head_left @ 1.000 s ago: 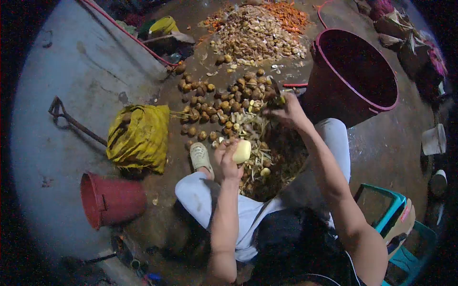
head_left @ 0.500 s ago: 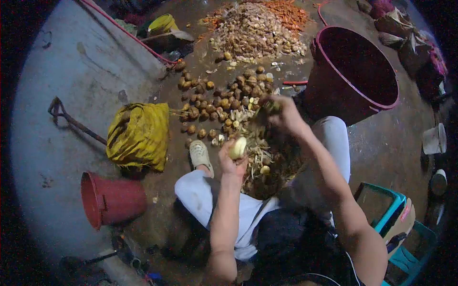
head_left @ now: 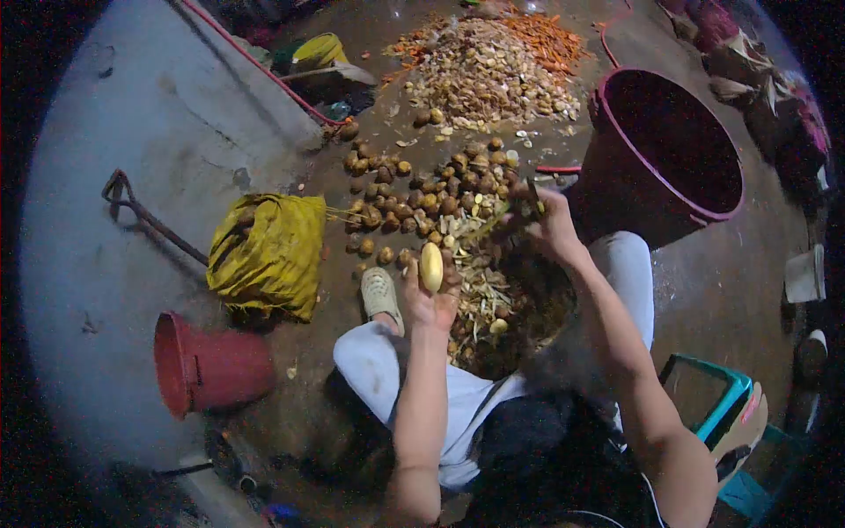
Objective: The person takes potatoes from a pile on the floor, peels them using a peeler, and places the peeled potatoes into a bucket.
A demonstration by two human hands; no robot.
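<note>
My left hand [head_left: 432, 304] is cupped around a peeled, pale yellow potato [head_left: 431, 267], which stands on end between thumb and fingers. To its right and a bit higher, my right hand [head_left: 554, 224] is closed on a dark, narrow hand tool [head_left: 532, 192]. Blur hides what kind of tool it is. The two hands are apart, and the tool does not touch the potato. Beneath them lies a heap of pale peelings [head_left: 482, 295] on the floor. Unpeeled brown potatoes [head_left: 422, 198] are spread just beyond my left hand.
A large dark red tub [head_left: 607, 194] stands at the right, beyond my knee. Farther off is a pile of pale scraps [head_left: 488, 75] beside orange scraps [head_left: 550, 44]. At the left are a yellow sack [head_left: 273, 255], a shovel handle [head_left: 154, 220] and a tipped red bucket [head_left: 224, 370].
The potato has turned upright in my left hand and shows its long side. My right hand has shifted slightly right and down. The whole view has moved a little.
</note>
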